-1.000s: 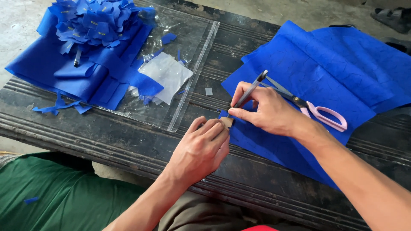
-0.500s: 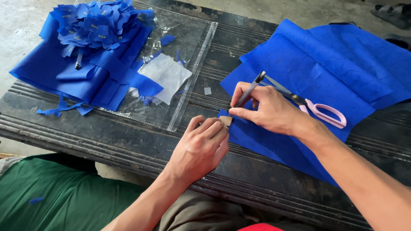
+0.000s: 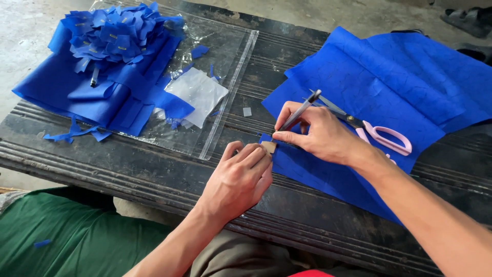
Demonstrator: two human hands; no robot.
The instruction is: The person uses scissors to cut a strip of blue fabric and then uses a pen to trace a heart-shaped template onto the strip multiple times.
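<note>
A dark, ribbed wooden table point(image 3: 154, 169) stands on a pale concrete floor, and I look straight down on it from the head camera. I count two hands, both the person's own. The left hand point(image 3: 241, 179) presses one small tan card piece point(image 3: 268, 147) flat at the near corner of the large blue sheet point(image 3: 379, 87), its fingers closed down on the card. The right hand point(image 3: 318, 133) has its grip clamped on one grey pen point(image 3: 301, 110), thumb and forefinger pinching it low so the tip meets the sheet just beside the card; the pen tilts up and away from me.

One pair of scissors point(image 3: 382, 134) with pink handles lies on the blue sheet just behind the right hand, its blades partly hidden by that hand. The sheet is creased and covers the right part of the table.

At the left lies one clear plastic bag point(image 3: 233, 92), flat. On it rest a folded stack of blue sheets point(image 3: 77, 97), a heap of small blue cut pieces point(image 3: 113, 36) too many for me to count, and one white paper piece point(image 3: 197, 92). A few blue scraps point(image 3: 72, 134) lie at the stack's near edge. Green cloth point(image 3: 66, 241) shows below the table.
</note>
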